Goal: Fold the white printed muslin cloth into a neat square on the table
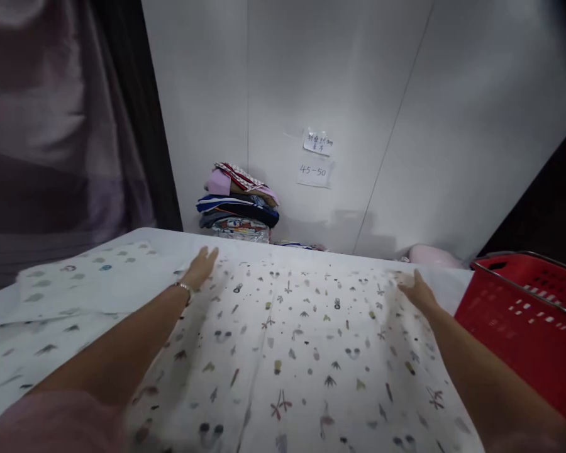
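A white printed cloth (306,333) with small scattered motifs in muted colours spreads over the white table, a crease running down its length. My left hand (200,269), with a bracelet (185,289) at the wrist, rests at the far left corner of this cloth, fingertips stretched out and slightly apart. At the far right corner, my right hand (419,293) pinches the cloth's edge, which is bunched a little there. Part of the right fingers is hidden by the fabric.
More white printed fabric (51,340) lies on the table (170,238) to the left. Beyond the far edge stands a pile of folded textiles (238,207). A red plastic basket (514,314) is at the right. Handwritten paper notes (315,172) hang on the wall; a curtain (51,126) hangs left.
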Action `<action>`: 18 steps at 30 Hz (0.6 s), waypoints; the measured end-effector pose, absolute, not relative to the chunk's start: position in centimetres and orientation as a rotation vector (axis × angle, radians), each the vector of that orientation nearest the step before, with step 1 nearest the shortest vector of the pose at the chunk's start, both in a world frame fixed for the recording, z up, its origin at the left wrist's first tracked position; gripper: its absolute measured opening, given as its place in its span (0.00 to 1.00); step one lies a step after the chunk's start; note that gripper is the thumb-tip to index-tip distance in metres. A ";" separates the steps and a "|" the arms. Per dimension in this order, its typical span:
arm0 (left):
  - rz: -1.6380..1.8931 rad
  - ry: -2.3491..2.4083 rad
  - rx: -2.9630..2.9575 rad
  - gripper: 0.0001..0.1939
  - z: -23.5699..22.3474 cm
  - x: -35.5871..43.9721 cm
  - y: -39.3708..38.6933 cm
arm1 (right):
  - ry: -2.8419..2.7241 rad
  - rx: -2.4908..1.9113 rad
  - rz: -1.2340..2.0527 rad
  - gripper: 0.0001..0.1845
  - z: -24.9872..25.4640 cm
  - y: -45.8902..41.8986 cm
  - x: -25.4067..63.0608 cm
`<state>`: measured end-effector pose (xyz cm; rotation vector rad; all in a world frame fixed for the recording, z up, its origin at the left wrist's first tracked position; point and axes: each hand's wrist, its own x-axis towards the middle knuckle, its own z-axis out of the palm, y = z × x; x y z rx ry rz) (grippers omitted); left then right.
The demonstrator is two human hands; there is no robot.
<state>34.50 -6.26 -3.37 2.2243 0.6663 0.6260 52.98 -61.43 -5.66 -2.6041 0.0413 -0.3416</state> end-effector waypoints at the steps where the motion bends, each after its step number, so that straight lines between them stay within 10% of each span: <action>1: 0.559 0.664 2.242 0.28 -4.3 33.9 -7.4 | 0.024 -2.623 -0.281 0.41 -7.0 -61.7 52.2; 11: -0.085 -0.558 2.666 0.34 -7.8 15.8 -18.1 | -0.246 -2.836 -0.151 0.30 -14.2 -73.4 40.1; 18: 0.017 -0.436 2.789 0.28 -10.3 14.2 -19.9 | 0.072 -2.983 -0.179 0.36 -13.6 -77.4 36.9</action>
